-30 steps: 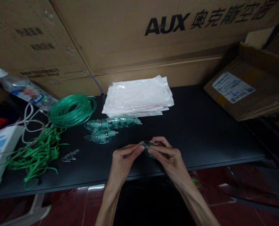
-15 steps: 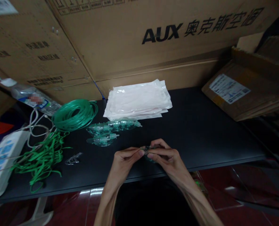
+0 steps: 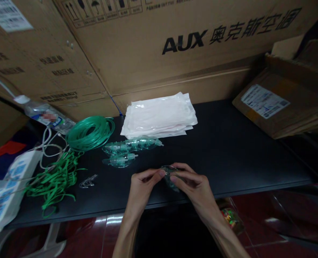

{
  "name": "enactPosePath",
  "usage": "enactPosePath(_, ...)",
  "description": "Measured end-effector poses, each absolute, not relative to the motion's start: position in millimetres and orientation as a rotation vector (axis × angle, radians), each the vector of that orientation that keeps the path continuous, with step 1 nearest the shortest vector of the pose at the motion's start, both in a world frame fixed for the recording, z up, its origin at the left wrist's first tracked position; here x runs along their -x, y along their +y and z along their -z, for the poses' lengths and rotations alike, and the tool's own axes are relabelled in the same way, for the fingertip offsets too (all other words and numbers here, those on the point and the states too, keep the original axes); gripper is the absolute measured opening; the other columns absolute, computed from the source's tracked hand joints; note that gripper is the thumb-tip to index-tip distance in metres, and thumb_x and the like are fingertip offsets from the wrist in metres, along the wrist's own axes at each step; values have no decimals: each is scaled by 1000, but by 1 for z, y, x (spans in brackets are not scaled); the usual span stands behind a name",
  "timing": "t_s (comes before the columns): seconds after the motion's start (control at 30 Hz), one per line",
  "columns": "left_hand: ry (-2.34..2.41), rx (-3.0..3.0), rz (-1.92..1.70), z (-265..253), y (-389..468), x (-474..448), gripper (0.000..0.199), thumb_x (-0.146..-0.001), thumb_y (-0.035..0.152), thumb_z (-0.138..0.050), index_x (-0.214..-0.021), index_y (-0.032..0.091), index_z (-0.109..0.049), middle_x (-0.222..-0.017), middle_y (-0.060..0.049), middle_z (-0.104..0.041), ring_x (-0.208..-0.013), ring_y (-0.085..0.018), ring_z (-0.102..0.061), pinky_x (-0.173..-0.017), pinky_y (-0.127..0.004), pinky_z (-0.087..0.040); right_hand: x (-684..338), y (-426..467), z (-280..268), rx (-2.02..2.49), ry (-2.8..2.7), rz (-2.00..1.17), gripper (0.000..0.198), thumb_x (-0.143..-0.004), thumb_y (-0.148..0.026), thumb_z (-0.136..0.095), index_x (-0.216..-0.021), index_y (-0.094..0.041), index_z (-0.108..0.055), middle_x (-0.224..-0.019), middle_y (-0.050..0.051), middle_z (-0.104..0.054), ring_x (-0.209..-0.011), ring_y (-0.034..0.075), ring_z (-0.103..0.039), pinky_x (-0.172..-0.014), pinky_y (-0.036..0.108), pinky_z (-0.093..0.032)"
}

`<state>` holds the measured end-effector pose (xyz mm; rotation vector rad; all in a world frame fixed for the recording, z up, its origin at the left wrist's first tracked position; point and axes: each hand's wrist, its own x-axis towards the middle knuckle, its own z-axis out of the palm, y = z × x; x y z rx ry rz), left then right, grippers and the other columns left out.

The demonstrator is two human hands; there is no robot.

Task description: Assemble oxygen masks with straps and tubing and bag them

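Near the front left corner of the flat black surface lies a tangled heap of thin green bands, then a few thin, shiny silvery strips. Farther right, clear green plastic masks lie toward the back edge. By the front edge's middle, the left hand and right hand share a translucent dark-green plastic piece — each grip pinched on its upper end.

Green translucent piece partly hidden by the hands, details indistinct.
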<state>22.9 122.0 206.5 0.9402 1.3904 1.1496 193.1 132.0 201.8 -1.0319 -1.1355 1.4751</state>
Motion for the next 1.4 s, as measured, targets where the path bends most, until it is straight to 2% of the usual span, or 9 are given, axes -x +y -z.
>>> enactPosePath(0.13,1409,-928,-1166,-209,123,-26,20,-79,37,-81,-88,20,-86,-91,-6,-84,-87,-23,-76,-83,-29,-58,-188,125,-197,1031,-991,-1536,17,-83,-40,-82,-94,-28,-85,-122,8,-72,-116,27,-66,-102,42,-52)
enactPosePath(0.33,1368,-935,-1178,-208,123,-27,16,-81,31,-79,-93,22,-86,-98,-5,-83,-96,-23,-76,-89,-29,-58,-179,115,-193,1089,-907,-1453,11,-86,-34,-79,-95,-29,-85,-123,7,-70,-116,25,-65,-98,37,-52)
enactPosePath(0.5,1347,-1004,-1205,-211,123,-27,11,-82,24,-78,-90,24,-86,-99,-4,-83,-95,-21,-77,-86,-25,-59,-174,114,-193,1167,-1041,-1186,16,-89,-25,-76,-99,-33,-84,-115,5,-68,-106,20,-67,-85,29,-56)
enactPosePath(0.63,1364,-1025,-1233,-211,124,-28,9,-81,22,-79,-86,23,-86,-93,-4,-83,-88,-20,-77,-80,-24,-59,-174,114,-193,1135,-1116,-1110,23,-91,-20,-73,-104,-36,-83,-114,4,-65,-98,17,-69,-82,27,-57)
enactPosePath(0.93,1353,-1050,-1207,-207,126,-24,9,-83,24,-79,-87,23,-86,-91,-4,-82,-86,-17,-74,-78,-22,-57,-182,118,-194,1079,-1195,-1225,24,-93,-21,-71,-109,-37,-81,-119,3,-59,-106,15,-65,-87,23,-54)
enactPosePath(1.23,1340,-1076,-1174,-206,127,-20,6,-81,24,-80,-83,25,-86,-87,-3,-80,-82,-15,-72,-74,-21,-55,-184,119,-195,1082,-1188,-1272,22,-94,-24,-71,-108,-38,-81,-119,2,-59,-107,15,-63,-90,26,-51)
enactPosePath(1.4,1292,-1027,-1135,-207,127,-18,7,-82,27,-81,-84,24,-86,-87,-4,-78,-83,-15,-69,-75,-22,-52,-189,123,-199,1053,-1173,-1416,19,-94,-28,-72,-109,-36,-81,-120,3,-60,-113,17,-59,-92,28,-50)
